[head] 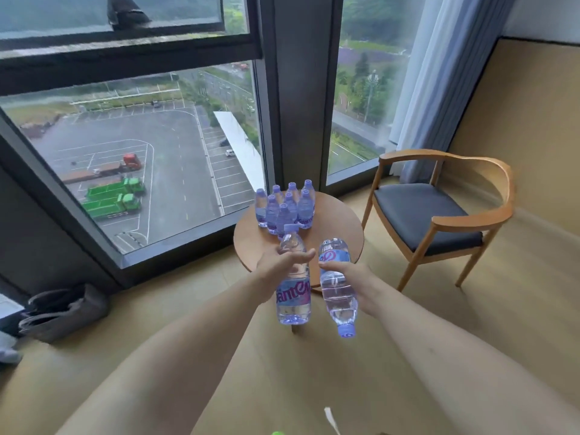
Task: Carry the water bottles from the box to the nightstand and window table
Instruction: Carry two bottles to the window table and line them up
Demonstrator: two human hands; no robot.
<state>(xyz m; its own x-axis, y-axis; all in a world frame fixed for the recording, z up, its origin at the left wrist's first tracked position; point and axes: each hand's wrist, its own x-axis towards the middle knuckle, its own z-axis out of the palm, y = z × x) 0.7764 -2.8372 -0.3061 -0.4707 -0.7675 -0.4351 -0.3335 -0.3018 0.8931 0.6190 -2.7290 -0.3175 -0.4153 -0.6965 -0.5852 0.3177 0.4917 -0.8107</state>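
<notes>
- Two water bottles are held out in front, above the near edge of the round table
- The left hand is wrapped around the upper part of the upright bottle, just below its neck
- This bottle is held with its cap up, and most of its body and its label hang below the fingers
- The right hand is wrapped around the middle of the tipped bottle
- This bottle is held upside down and slanted, so its purple cap points down and toward the camera, and its bottom sticks up past the thumb
- The two held bottles are just beside each other, but it cannot be told if they touch
- A group of bottles is seen standing upright on the far left part of the table, close together, with purple caps up
- The table is set by the big window
- A wooden chair with a dark seat is placed just to the right of the table
- A grey bag is seen on the floor at the left, under the window
- A blue curtain is hung behind the chair
</notes>
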